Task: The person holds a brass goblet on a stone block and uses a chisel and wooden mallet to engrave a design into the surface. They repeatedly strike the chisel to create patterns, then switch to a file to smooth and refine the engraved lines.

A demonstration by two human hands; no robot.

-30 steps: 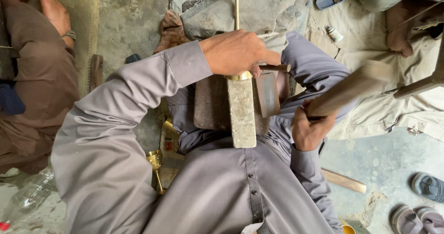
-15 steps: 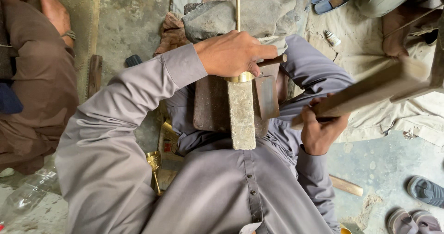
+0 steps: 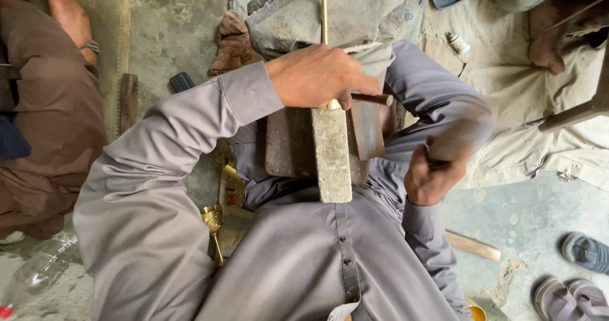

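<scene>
While the head camera looks straight down on a seated person in grey clothes, only this one view shows the work.

Head view, left hand: the left hand (image 3: 317, 77) sits just above the middle of the frame, fingers closed around a dark punch rod (image 3: 371, 98) and pinning a slim brass piece (image 3: 324, 10) that runs to the top edge.

Head view, right hand: the right hand (image 3: 431, 178), right of centre, is clenched on the handle of a wooden mallet (image 3: 460, 134), whose head is blurred and raised, apart from the rod.

Head view, workpiece place: the brass piece's lower end meets the upper end of a pale metal bar (image 3: 332, 153), which lies over a dark iron block (image 3: 292, 143) in the lap, at mid-frame.

Head view, progress: judging by the lifted mallet, the hammering looks to be mid-run; the worked spot is hidden under the left hand, so what is finished or left cannot be told.

Head view, surroundings: a brass goblet (image 3: 212, 219) stands at lower left, a wooden stick (image 3: 472, 246) lies at lower right, sandals (image 3: 571, 295) rest in the bottom right corner, and another person's brown sleeve (image 3: 44, 92) fills the left edge.
</scene>
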